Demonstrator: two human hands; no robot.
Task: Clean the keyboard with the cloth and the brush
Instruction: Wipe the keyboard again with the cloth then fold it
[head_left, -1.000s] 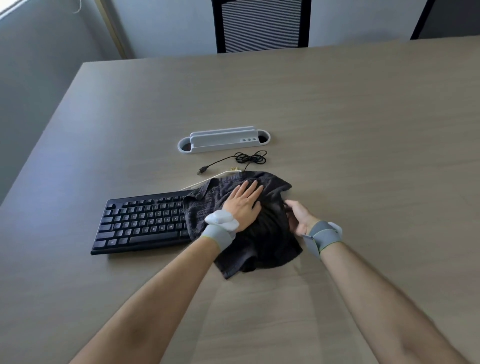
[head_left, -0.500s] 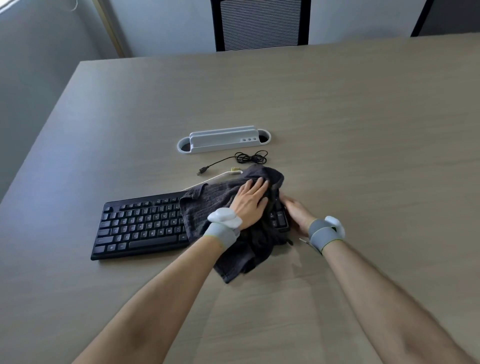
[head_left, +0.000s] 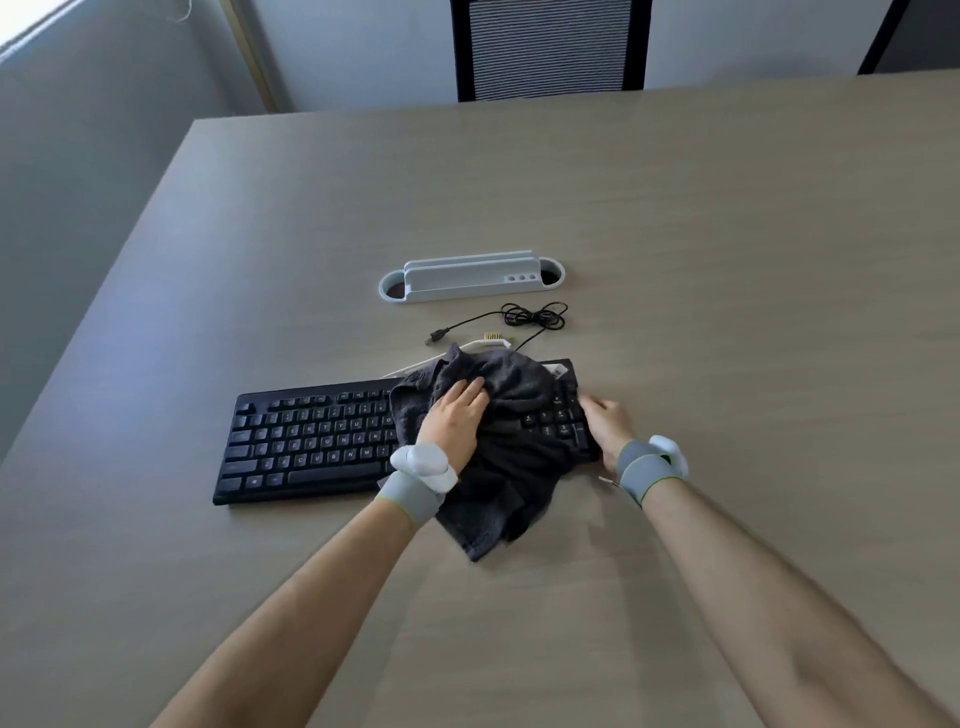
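Observation:
A black keyboard (head_left: 311, 441) lies flat on the table in front of me. A dark grey cloth (head_left: 514, 462) is bunched over its right half and hangs past its near edge. My left hand (head_left: 454, 421) presses flat on the cloth with fingers together. My right hand (head_left: 605, 423) grips the keyboard's right end beside the number pad, which shows uncovered. A white-handled brush (head_left: 491, 340) with tan bristles lies just behind the cloth, its handle partly hidden.
The keyboard's black cable (head_left: 535, 317) is coiled behind the brush. A pale grey desk organiser (head_left: 470, 278) stands farther back. A black chair (head_left: 550, 49) sits at the table's far edge. The table's left edge (head_left: 119, 234) runs diagonally nearby.
My left hand has slid the cloth leftward across the keys, uncovering the number pad. My right hand moved from under the cloth's edge onto the keyboard's right end.

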